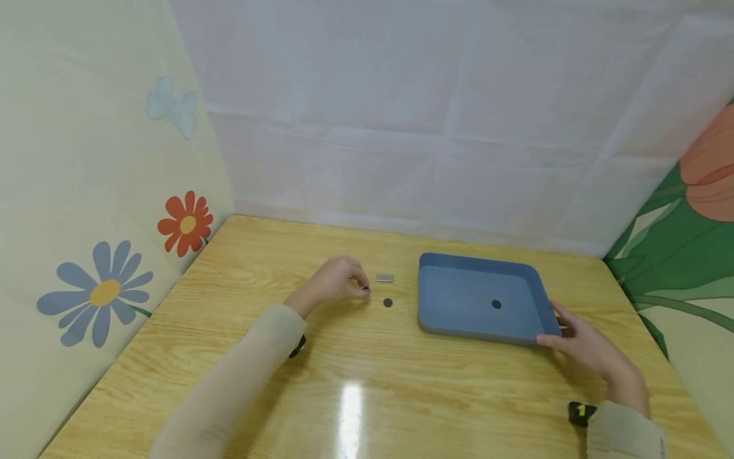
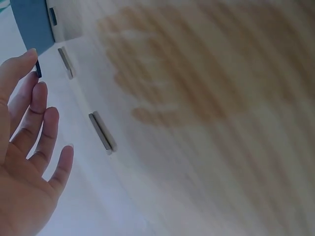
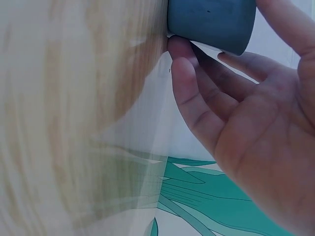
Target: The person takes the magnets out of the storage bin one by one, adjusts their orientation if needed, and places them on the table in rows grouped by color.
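Observation:
In the head view my left hand [image 1: 341, 280] is held over the table's middle, pinching a small dark flat piece [image 1: 366, 290] between thumb and index finger. The left wrist view shows this dark piece [image 2: 39, 69] edge-on, the other fingers loosely spread. Just right of that hand lie a small silvery rectangle [image 1: 385, 278] and a dark round disc [image 1: 388, 303]. My right hand [image 1: 590, 344] grips the near right corner of a blue rectangular tray [image 1: 459, 331], thumb at the rim and fingers along the outer wall. Another dark disc [image 1: 496, 305] lies inside the tray.
Two thin greyish pieces, one nearer [image 2: 102, 132] and one farther [image 2: 64, 61], lie on the wooden table [image 1: 401, 395] in the left wrist view. A pale cloth [image 1: 401, 127] hangs behind the table. Flower-printed panels stand at left [image 1: 103, 191] and right [image 1: 688, 255].

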Tool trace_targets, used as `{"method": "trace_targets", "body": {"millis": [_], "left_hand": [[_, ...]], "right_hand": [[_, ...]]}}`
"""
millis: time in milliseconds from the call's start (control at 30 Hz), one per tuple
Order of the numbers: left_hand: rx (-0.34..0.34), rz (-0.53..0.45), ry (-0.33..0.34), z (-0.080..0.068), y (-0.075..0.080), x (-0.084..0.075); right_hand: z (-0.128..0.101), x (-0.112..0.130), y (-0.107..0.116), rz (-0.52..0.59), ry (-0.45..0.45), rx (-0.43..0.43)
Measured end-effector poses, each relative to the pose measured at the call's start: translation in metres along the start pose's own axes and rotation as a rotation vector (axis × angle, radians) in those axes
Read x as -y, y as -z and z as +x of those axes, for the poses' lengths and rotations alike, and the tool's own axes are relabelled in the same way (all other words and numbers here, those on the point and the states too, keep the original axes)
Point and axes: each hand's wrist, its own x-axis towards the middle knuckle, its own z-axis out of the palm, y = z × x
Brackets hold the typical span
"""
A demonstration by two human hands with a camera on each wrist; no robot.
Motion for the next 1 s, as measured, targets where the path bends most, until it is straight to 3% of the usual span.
{"method": "trace_targets", "body": {"millis": [567,1000], "left_hand": [[0.098,-0.014,0.087,-0.005,-0.0022,0.0011],[0.078,-0.027,0.087,0.0018,0.0001,-0.0037]], "right_hand": [[-0.0006,0.0004,-0.0007,0.006,-0.005,0.001],[-0.0017,0.0005,-0.0024,0.001,0.007,-0.028]]}}
